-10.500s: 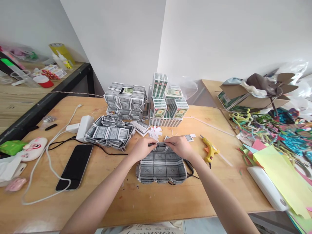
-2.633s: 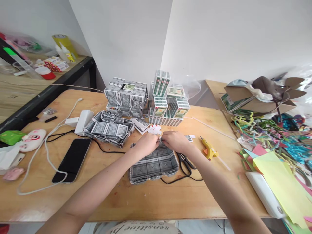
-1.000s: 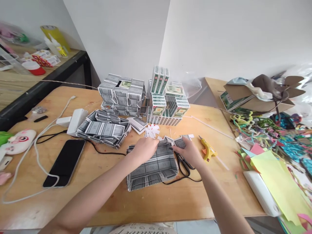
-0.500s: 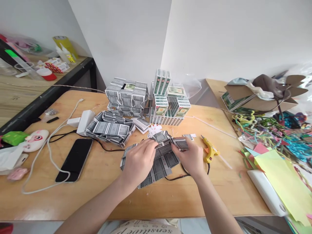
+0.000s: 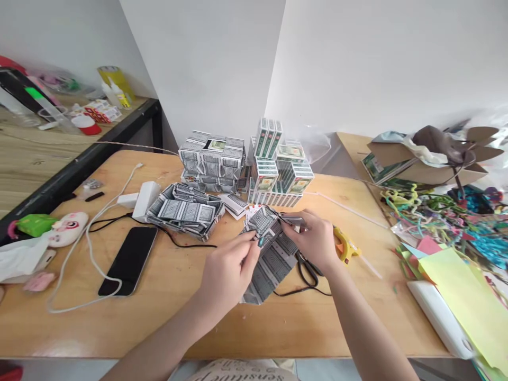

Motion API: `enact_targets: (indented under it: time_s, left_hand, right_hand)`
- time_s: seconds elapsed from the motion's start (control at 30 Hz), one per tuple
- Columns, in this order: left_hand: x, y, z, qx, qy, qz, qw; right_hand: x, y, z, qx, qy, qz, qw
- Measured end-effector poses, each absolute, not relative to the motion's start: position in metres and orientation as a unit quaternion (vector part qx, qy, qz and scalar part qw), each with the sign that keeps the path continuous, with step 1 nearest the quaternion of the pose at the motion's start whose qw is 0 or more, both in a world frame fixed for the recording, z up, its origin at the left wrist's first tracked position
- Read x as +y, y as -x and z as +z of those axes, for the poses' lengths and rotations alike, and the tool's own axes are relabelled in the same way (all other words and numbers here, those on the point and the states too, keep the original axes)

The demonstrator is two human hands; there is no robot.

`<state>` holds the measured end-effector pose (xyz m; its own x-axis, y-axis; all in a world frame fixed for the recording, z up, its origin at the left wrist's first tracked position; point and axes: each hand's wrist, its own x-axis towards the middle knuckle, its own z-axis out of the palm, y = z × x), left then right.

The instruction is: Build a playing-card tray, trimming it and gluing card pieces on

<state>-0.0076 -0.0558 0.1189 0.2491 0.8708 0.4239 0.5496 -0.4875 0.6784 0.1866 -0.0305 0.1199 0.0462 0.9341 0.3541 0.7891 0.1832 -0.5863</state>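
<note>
A folded piece made of joined playing cards (image 5: 273,267), grey patterned backs outward, is held up over the table between my hands. My left hand (image 5: 226,267) pinches its upper left part with thumb and fingertips. On the opposite side my right hand (image 5: 313,238) grips the upper right corner; the ends of those fingers are partly hidden behind the cards. Black-handled scissors (image 5: 308,272) lie just below my right hand. The yellow glue gun (image 5: 345,246) lies beyond my right wrist, partly covered by it.
A card-built tray (image 5: 184,211), a card-built block (image 5: 214,161) and stacked card boxes (image 5: 278,169) stand towards the wall. At left lie a phone (image 5: 129,259) and a white cable (image 5: 89,243). Pipe cleaners (image 5: 432,211), coloured paper (image 5: 464,296) and a cardboard box (image 5: 420,164) crowd the right.
The card piece has turned and shifted right, with its left part no longer spread beneath my left hand. My left hand has lowered its wrist and pinches elsewhere. The scissors' handles have come into sight.
</note>
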Motion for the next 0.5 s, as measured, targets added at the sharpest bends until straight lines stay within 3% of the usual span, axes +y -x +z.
enact_targets:
  time_s: [0.17,0.33,0.5]
  left_hand:
    - [-0.033,0.019,0.111,0.488,-0.648,0.397,0.43]
    - [-0.038,0.026,0.124,0.474,-0.643,0.45,0.399]
    - [-0.082,0.053,0.167,0.213,-0.68,0.39,0.583]
  right_hand:
    - [-0.006,-0.186,0.131,-0.765,0.563,0.093,0.298]
    - [0.008,-0.178,0.127,-0.797,0.538,0.073,0.264]
    - [0.011,-0.179,0.123,-0.791,0.538,0.092,0.277]
